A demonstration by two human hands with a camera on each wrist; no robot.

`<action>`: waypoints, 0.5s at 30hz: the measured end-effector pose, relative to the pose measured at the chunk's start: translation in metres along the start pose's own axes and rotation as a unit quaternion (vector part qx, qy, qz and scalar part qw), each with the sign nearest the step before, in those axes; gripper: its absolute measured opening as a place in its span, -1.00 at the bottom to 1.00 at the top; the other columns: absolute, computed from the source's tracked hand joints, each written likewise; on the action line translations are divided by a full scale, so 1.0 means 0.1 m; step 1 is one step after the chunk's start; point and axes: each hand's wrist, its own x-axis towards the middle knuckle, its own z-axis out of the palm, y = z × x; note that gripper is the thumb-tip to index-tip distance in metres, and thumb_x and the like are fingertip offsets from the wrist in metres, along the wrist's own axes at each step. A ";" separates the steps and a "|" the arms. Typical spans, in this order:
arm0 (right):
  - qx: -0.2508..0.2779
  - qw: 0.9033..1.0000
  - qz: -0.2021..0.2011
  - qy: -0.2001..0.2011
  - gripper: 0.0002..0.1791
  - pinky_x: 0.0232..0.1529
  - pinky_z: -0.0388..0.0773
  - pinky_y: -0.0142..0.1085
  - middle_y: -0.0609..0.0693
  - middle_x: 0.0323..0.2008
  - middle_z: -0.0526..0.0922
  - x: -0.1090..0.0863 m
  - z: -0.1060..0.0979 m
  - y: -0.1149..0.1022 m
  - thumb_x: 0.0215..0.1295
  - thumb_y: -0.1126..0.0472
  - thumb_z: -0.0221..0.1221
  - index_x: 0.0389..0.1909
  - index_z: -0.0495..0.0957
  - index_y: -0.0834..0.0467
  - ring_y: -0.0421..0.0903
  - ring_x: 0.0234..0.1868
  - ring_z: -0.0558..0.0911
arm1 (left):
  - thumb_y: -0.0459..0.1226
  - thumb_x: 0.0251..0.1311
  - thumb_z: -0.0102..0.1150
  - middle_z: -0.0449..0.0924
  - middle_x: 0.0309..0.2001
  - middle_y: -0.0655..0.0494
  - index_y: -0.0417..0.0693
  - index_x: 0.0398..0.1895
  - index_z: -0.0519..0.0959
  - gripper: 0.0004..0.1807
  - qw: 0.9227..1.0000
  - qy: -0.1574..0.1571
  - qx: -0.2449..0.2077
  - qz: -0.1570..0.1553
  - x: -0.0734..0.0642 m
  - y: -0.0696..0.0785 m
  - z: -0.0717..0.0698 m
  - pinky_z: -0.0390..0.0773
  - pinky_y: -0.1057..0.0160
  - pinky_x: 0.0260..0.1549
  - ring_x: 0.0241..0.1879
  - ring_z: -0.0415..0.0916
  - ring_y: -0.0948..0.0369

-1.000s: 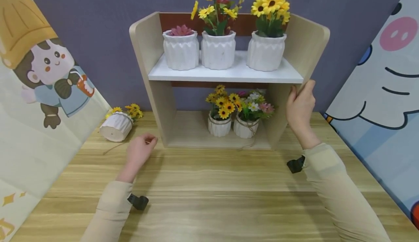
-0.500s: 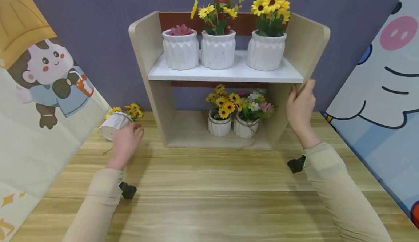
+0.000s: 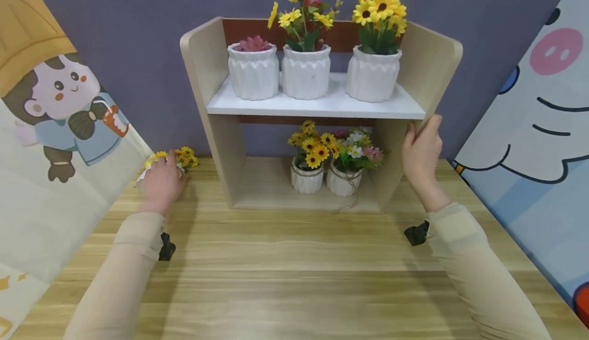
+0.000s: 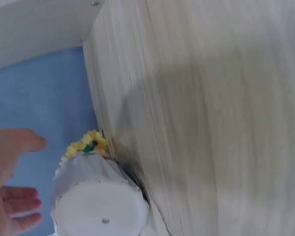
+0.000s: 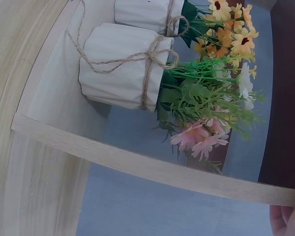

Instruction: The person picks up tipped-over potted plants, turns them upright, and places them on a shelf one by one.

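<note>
A white flower pot (image 4: pixel 101 204) with yellow flowers (image 3: pixel 187 157) lies on its side left of the shelf. My left hand (image 3: pixel 162 182) is over this pot in the head view and hides most of it. The left wrist view shows the left thumb and fingers spread, a little apart from the pot, with nothing held. My right hand (image 3: pixel 422 151) grips the right side panel of the wooden two-tier shelf (image 3: pixel 432 69), just below the upper board. In the right wrist view only part of that hand shows, at the panel's edge.
On the upper board stand a pot with a pink succulent (image 3: pixel 253 71), a pot with mixed flowers (image 3: pixel 306 71) and a sunflower pot (image 3: pixel 374 74). Two twine-tied pots stand below: one with sunflowers (image 3: pixel 306 179), one with mixed blooms (image 3: pixel 342 180). Printed panels flank the wooden table (image 3: pixel 276 278).
My left hand has moved left and away from me, from beside the shelf to over the toppled pot. The right hand keeps its grip on the side panel.
</note>
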 end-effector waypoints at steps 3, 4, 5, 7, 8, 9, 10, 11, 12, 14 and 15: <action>0.003 1.000 -0.003 -0.001 -0.58 -0.22 0.45 0.17 0.44 -0.20 0.50 0.00 0.00 0.00 0.37 0.05 -0.14 0.02 0.18 0.32 0.37 -0.17 0.51 | -0.12 0.07 0.14 0.22 0.00 -0.54 -0.40 0.25 0.06 -0.20 0.999 -0.019 0.026 -0.018 0.02 -0.06 0.00 0.30 -0.29 -0.12 -0.04 0.22 -0.37; 0.004 1.000 -0.004 0.001 -0.58 -0.23 0.45 0.17 0.44 -0.20 0.50 0.00 0.01 0.00 0.37 0.05 -0.14 0.01 0.18 0.33 0.37 -0.17 0.51 | -0.12 0.05 0.16 0.23 -0.03 -0.54 -0.41 0.22 0.09 -0.22 0.999 -0.018 0.034 -0.022 0.03 -0.09 0.01 0.29 -0.30 -0.13 -0.06 0.22 -0.38; 0.005 1.000 -0.006 0.003 -0.58 -0.23 0.45 0.18 0.44 -0.20 0.50 0.00 0.01 0.01 0.37 0.05 -0.13 0.01 0.18 0.33 0.38 -0.18 0.51 | -0.13 0.04 0.17 0.23 -0.04 -0.55 -0.43 0.20 0.11 -0.23 0.999 -0.019 0.042 -0.027 0.03 -0.10 0.01 0.30 -0.30 -0.15 -0.07 0.23 -0.39; 0.003 1.000 -0.008 0.007 -0.58 -0.23 0.43 0.19 0.45 -0.20 0.49 0.00 0.01 0.01 0.37 0.06 -0.13 0.00 0.18 0.33 0.39 -0.17 0.51 | -0.13 0.02 0.19 0.23 -0.08 -0.56 -0.47 0.14 0.15 -0.25 0.998 -0.021 0.051 -0.036 0.03 -0.13 0.02 0.31 -0.31 -0.18 -0.11 0.24 -0.40; 0.002 1.000 -0.008 0.008 -0.59 -0.23 0.43 0.19 0.45 -0.20 0.49 0.01 0.02 0.02 0.36 0.06 -0.13 0.00 0.18 0.33 0.39 -0.17 0.51 | -0.13 0.02 0.19 0.22 -0.10 -0.56 -0.49 0.11 0.17 -0.26 0.998 -0.023 0.050 -0.042 0.02 -0.15 0.03 0.32 -0.31 -0.21 -0.12 0.24 -0.40; 0.002 1.000 -0.009 0.007 -0.58 -0.23 0.44 0.19 0.45 -0.20 0.49 0.01 0.02 0.02 0.36 0.06 -0.13 0.01 0.18 0.33 0.39 -0.17 0.51 | -0.12 0.02 0.19 0.22 -0.11 -0.56 -0.52 0.08 0.19 -0.27 0.997 -0.025 0.049 -0.045 0.02 -0.16 0.03 0.33 -0.31 -0.23 -0.13 0.24 -0.40; 0.003 1.000 -0.010 0.008 -0.59 -0.23 0.44 0.19 0.45 -0.21 0.49 0.01 0.02 0.02 0.36 0.06 -0.12 0.01 0.18 0.33 0.39 -0.17 0.51 | -0.11 0.02 0.19 0.21 -0.12 -0.56 -0.54 0.06 0.19 -0.27 0.997 -0.028 0.049 -0.049 0.02 -0.17 0.03 0.34 -0.31 -0.25 -0.14 0.24 -0.40; 0.002 1.000 -0.011 0.007 -0.59 -0.23 0.44 0.20 0.46 -0.21 0.49 0.01 0.02 0.02 0.36 0.06 -0.12 0.01 0.17 0.33 0.39 -0.18 0.51 | -0.11 0.03 0.18 0.21 -0.13 -0.57 -0.56 0.05 0.19 -0.27 0.997 -0.035 0.047 -0.052 0.02 -0.18 0.03 0.35 -0.31 -0.27 -0.15 0.24 -0.40; 0.003 1.000 -0.012 0.007 -0.59 -0.23 0.44 0.20 0.46 -0.21 0.49 0.01 0.02 0.02 0.36 0.07 -0.12 0.01 0.17 0.33 0.39 -0.18 0.51 | -0.10 0.04 0.17 0.20 -0.13 -0.57 -0.57 0.04 0.19 -0.27 0.997 -0.039 0.045 -0.052 0.01 -0.19 0.04 0.35 -0.31 -0.28 -0.15 0.24 -0.40; 0.004 1.000 -0.015 0.010 -0.59 -0.24 0.44 0.20 0.46 -0.22 0.49 0.01 0.02 0.02 0.36 0.08 -0.12 0.00 0.17 0.34 0.40 -0.19 0.51 | -0.10 0.05 0.16 0.20 -0.12 -0.58 -0.55 0.07 0.17 -0.26 0.997 -0.046 0.044 -0.050 0.02 -0.20 0.04 0.36 -0.31 -0.28 -0.13 0.23 -0.41; 0.004 1.000 -0.016 0.012 -0.60 -0.25 0.43 0.20 0.46 -0.22 0.49 0.00 0.02 0.02 0.36 0.08 -0.11 -0.01 0.17 0.34 0.40 -0.19 0.51 | -0.09 0.06 0.16 0.19 -0.10 -0.59 -0.51 0.11 0.16 -0.25 0.997 -0.050 0.046 -0.046 0.03 -0.20 0.05 0.36 -0.32 -0.28 -0.12 0.22 -0.42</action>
